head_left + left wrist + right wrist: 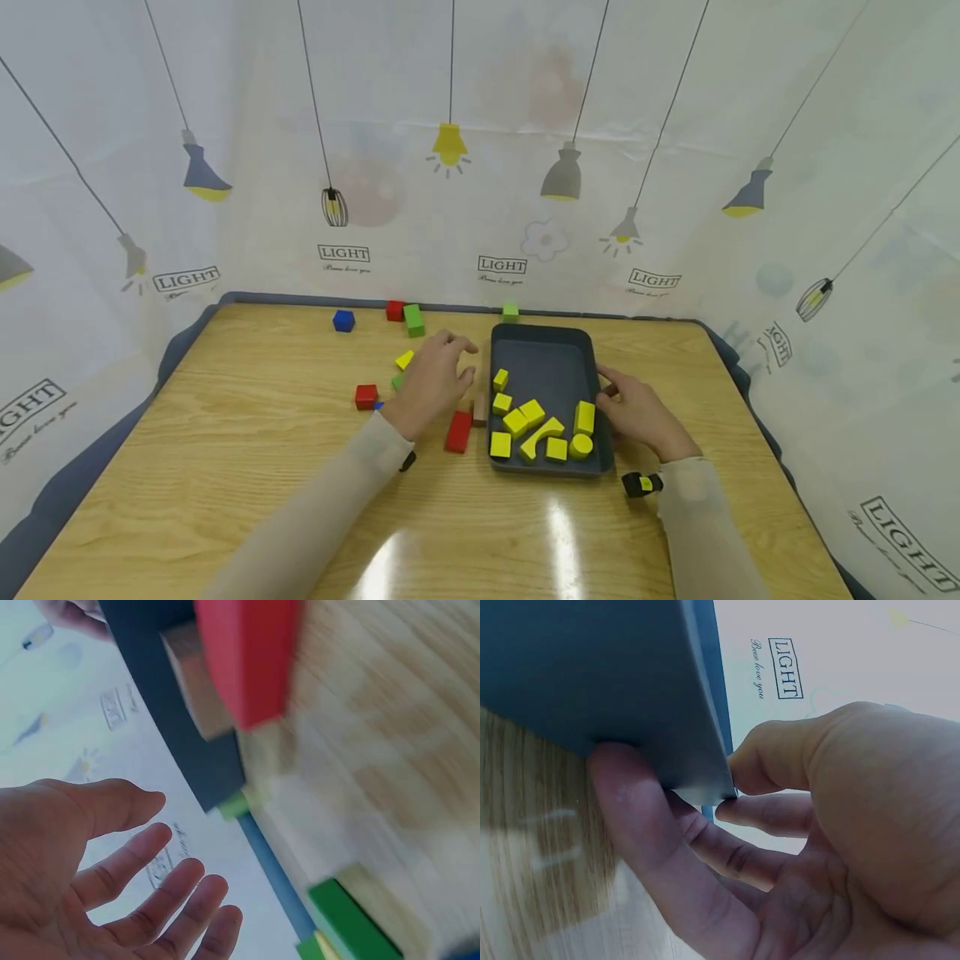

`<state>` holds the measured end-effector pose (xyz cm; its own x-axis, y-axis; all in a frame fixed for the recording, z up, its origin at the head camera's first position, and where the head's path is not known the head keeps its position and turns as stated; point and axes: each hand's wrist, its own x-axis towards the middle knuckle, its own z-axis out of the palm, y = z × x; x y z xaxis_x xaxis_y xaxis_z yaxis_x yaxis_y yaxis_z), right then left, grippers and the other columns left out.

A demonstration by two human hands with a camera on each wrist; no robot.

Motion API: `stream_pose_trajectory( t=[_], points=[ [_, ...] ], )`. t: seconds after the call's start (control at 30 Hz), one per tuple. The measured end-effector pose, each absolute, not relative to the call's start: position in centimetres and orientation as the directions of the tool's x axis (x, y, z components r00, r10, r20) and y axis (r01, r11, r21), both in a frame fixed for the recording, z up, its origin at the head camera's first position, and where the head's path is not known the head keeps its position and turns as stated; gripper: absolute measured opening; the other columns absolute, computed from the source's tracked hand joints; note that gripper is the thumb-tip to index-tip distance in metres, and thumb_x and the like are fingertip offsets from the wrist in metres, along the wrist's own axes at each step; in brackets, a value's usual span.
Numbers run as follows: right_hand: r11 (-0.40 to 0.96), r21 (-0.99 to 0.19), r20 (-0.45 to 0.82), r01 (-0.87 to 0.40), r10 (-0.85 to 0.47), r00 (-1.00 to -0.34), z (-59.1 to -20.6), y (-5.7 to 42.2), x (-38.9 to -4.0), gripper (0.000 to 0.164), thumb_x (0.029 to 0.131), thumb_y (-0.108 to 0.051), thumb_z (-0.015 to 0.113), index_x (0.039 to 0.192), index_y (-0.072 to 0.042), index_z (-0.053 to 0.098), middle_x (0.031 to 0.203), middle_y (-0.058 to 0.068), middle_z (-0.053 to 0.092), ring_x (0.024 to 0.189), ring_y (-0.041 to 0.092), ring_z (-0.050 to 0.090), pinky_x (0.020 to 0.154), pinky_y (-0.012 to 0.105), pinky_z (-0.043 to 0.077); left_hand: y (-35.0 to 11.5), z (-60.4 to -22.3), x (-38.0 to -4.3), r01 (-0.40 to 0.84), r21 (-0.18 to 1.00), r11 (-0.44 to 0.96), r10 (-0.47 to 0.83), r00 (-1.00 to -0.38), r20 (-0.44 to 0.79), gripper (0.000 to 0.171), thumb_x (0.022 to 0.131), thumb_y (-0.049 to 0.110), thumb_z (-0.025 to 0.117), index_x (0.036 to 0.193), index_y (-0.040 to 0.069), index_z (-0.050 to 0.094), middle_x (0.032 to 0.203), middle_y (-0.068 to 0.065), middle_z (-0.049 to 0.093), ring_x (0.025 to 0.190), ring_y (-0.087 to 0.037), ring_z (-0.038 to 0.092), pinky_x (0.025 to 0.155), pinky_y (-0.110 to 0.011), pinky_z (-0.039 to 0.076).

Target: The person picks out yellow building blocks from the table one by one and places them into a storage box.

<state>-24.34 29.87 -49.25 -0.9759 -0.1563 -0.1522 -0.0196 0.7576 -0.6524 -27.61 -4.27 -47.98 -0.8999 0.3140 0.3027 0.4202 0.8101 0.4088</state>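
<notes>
A dark grey tray [542,350] stands on the table with several yellow blocks in it, among them an arch [542,437] and a cylinder [581,446]. At its right wall, my right hand [639,414] holds the rim between thumb and fingers; the right wrist view shows the thumb [769,761] at the edge. My left hand [435,379] hovers left of the tray, with nothing in its loosely bent, spread fingers [176,889]. Below it lie a red block [459,432] and a brown wooden block [480,410] beside the tray. It partly hides a green block [397,381].
Farther left are a yellow block [405,360], a red cube [366,397] and a blue cube [343,321]. Another red cube [395,311] and green blocks [414,321] sit near the table's back edge. A printed curtain [420,225] surrounds the table [225,433].
</notes>
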Motion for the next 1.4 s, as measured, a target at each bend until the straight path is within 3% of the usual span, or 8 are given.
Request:
stream_pose_trajectory(
  t=[0.33,0.53,0.67,0.93,1.2,1.4],
  points=[
    [0.72,-0.694,-0.173,0.006,-0.159,-0.972,-49.3,29.8,-24.2,0.06,0.103,-0.015,0.05,0.159,-0.016,0.029,0.127,0.021,0.058,0.072,0.023,0.065,0.06,0.036,0.057,-7.6,-48.6,-28.9,0.334,0.401,0.853,0.244,-0.934,0.26,0.031,0.09,0.021,0.076,0.119,0.012,0.069,0.116,-0.009,0.06,0.091,-0.024,0.056,0.07,-0.037,0.054],
    [0.752,-0.659,-0.159,-0.016,-0.16,-0.974,-49.1,29.8,-24.8,0.059,0.103,-0.017,0.05,0.158,-0.016,0.03,0.124,0.018,0.06,0.062,0.023,0.061,0.059,0.036,0.055,-9.0,-48.8,-29.6,0.299,0.402,0.866,0.211,-0.946,0.248,0.029,0.09,0.019,0.075,0.119,0.013,0.07,0.121,-0.011,0.06,0.097,-0.027,0.057,0.07,-0.041,0.054],
    [0.766,-0.642,-0.156,-0.023,-0.159,-0.975,-49.0,29.6,-25.1,0.06,0.103,-0.018,0.051,0.158,-0.016,0.03,0.124,0.017,0.061,0.065,0.022,0.062,0.061,0.035,0.054,-9.9,-48.7,-30.1,0.274,0.396,0.876,0.192,-0.953,0.235,0.029,0.089,0.016,0.075,0.118,0.013,0.07,0.122,-0.013,0.06,0.096,-0.028,0.057,0.066,-0.04,0.053],
    [0.756,-0.655,-0.176,0.013,-0.136,-0.975,-49.1,29.6,-24.8,0.06,0.102,-0.016,0.05,0.158,-0.016,0.03,0.126,0.018,0.059,0.071,0.022,0.064,0.06,0.034,0.056,-11.1,-48.9,-30.7,0.26,0.401,0.879,0.196,-0.961,0.195,0.032,0.089,0.016,0.077,0.119,0.008,0.07,0.127,-0.017,0.057,0.109,-0.035,0.057,0.08,-0.048,0.054],
    [0.754,-0.657,-0.164,0.002,-0.141,-0.976,-49.3,29.7,-24.5,0.06,0.103,-0.016,0.051,0.158,-0.014,0.03,0.125,0.019,0.06,0.069,0.022,0.063,0.06,0.034,0.056,-11.5,-49.4,-31.1,0.232,0.412,0.881,0.203,-0.973,0.112,0.028,0.09,0.008,0.072,0.118,0.005,0.069,0.11,-0.012,0.058,0.093,-0.025,0.056,0.077,-0.039,0.051],
    [0.767,-0.642,-0.16,-0.007,-0.144,-0.977,-49.3,29.8,-24.4,0.059,0.103,-0.016,0.051,0.158,-0.014,0.03,0.125,0.018,0.06,0.07,0.021,0.062,0.061,0.034,0.055,-11.5,-49.2,-31.2,0.218,0.426,0.878,0.219,-0.975,0.048,0.027,0.09,0.001,0.07,0.117,0.004,0.07,0.117,-0.015,0.061,0.107,-0.03,0.057,0.087,-0.042,0.051]
  ],
)
